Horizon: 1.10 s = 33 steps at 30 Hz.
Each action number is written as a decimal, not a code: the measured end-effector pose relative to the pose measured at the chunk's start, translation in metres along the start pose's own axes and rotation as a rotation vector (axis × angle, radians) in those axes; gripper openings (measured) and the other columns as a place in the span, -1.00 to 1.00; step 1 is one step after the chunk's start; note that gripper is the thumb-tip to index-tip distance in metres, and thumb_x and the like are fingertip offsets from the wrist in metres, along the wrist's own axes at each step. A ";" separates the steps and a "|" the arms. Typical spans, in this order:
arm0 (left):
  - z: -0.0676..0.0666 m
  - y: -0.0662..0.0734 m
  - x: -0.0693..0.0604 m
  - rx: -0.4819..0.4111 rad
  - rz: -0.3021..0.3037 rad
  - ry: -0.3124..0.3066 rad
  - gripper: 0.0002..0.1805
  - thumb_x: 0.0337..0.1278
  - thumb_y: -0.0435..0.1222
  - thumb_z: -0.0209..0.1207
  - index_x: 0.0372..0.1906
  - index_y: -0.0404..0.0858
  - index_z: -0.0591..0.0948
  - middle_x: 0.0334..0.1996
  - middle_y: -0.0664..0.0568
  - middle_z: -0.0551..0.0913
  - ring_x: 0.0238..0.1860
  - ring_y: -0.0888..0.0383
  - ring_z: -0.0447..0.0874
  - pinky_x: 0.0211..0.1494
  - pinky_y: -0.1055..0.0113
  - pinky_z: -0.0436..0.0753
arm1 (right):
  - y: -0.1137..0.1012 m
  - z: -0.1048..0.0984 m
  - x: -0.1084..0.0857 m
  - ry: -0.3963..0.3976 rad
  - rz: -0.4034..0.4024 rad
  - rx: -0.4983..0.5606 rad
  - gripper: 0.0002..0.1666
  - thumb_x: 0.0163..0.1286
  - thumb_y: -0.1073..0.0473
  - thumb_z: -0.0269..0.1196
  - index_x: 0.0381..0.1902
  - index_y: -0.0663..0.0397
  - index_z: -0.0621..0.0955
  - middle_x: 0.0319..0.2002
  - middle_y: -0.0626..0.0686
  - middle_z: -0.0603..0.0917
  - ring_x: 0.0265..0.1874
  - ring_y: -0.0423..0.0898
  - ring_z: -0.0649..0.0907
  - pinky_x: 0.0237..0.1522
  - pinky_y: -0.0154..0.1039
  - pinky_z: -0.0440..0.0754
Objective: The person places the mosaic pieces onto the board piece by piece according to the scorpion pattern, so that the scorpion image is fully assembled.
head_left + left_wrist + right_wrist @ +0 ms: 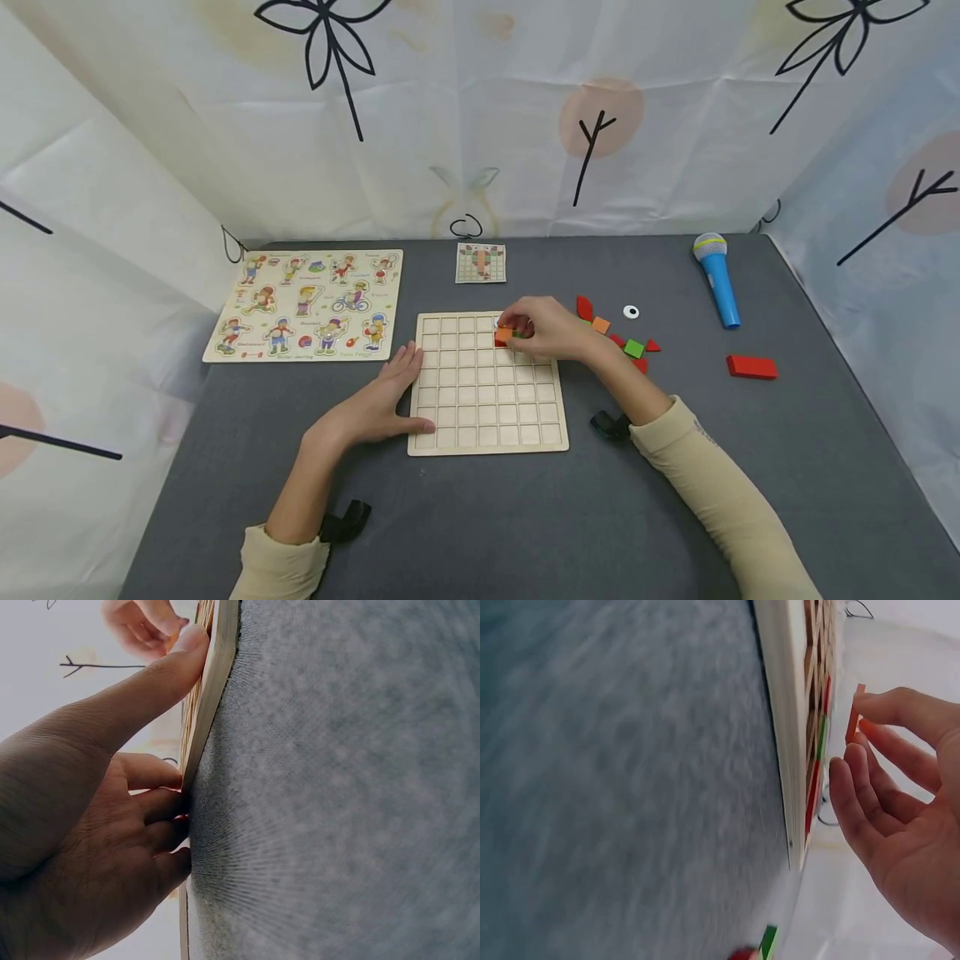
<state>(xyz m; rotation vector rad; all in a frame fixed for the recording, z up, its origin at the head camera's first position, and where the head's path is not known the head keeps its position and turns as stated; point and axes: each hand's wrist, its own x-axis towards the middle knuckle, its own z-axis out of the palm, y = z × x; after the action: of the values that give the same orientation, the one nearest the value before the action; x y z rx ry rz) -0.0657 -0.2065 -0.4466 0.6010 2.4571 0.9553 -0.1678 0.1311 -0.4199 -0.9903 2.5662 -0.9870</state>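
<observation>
Over the grid board, the right hand pinches an orange tile.

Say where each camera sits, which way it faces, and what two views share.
Head: worn on the head, facing forward and down at the grid board; left hand, right hand and forearms show.
Left wrist: worn there, facing past the left hand to the board's edge; the right hand shows beyond.
Right wrist: worn there, facing the board's edge and the right hand, its fingers pinching an orange piece.
Head and right wrist share the orange piece.
</observation>
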 end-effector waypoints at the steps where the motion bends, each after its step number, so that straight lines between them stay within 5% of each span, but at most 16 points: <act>1: 0.000 0.000 0.000 -0.004 0.002 0.000 0.40 0.17 0.25 0.48 0.79 -0.31 -0.09 0.81 -0.28 -0.26 0.83 -0.26 -0.40 0.76 -0.41 -0.06 | -0.001 0.002 0.003 -0.008 -0.002 -0.019 -0.72 0.41 0.28 0.45 0.06 0.21 0.79 -0.12 0.12 0.80 -0.20 -0.01 0.74 -0.05 -0.12 0.78; 9: -0.005 0.013 0.000 -0.002 -0.048 -0.024 0.37 0.18 0.06 0.55 0.76 -0.41 -0.08 0.79 -0.34 -0.28 0.81 -0.33 -0.40 0.79 -0.40 -0.14 | -0.012 0.014 0.018 -0.036 -0.056 -0.124 -0.80 0.45 0.27 0.43 -0.01 0.20 0.79 -0.17 0.13 0.79 -0.24 -0.04 0.67 -0.12 -0.21 0.65; 17: -0.005 0.012 -0.001 -0.006 -0.056 -0.023 0.37 0.18 0.09 0.55 0.77 -0.38 -0.08 0.80 -0.32 -0.28 0.82 -0.32 -0.41 0.78 -0.41 -0.14 | -0.019 0.019 0.021 -0.033 -0.062 -0.162 -0.82 0.44 0.31 0.43 -0.03 0.22 0.80 -0.16 0.14 0.80 -0.24 -0.01 0.67 -0.13 -0.20 0.62; 25: 0.001 -0.005 0.003 0.020 -0.057 -0.009 0.41 0.13 0.27 0.50 0.80 -0.25 -0.09 0.83 -0.17 -0.28 0.84 -0.18 -0.40 0.80 -0.35 -0.07 | -0.018 0.016 0.015 -0.007 -0.068 -0.103 -0.81 0.43 0.31 0.43 -0.03 0.22 0.80 -0.18 0.16 0.80 -0.26 0.05 0.68 -0.16 -0.20 0.62; 33: -0.005 0.012 -0.001 -0.020 -0.033 -0.019 0.37 0.17 0.11 0.55 0.77 -0.37 -0.07 0.80 -0.31 -0.27 0.82 -0.31 -0.40 0.77 -0.42 -0.14 | -0.012 0.004 -0.003 0.044 -0.022 -0.034 -0.75 0.40 0.31 0.46 0.02 0.23 0.79 -0.07 0.16 0.84 -0.16 0.07 0.79 -0.10 -0.02 0.78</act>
<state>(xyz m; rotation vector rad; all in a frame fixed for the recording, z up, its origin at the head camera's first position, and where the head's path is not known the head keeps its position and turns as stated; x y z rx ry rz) -0.0650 -0.2021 -0.4344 0.5585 2.4306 0.9562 -0.1574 0.1244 -0.4155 -1.0196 2.6214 -0.9840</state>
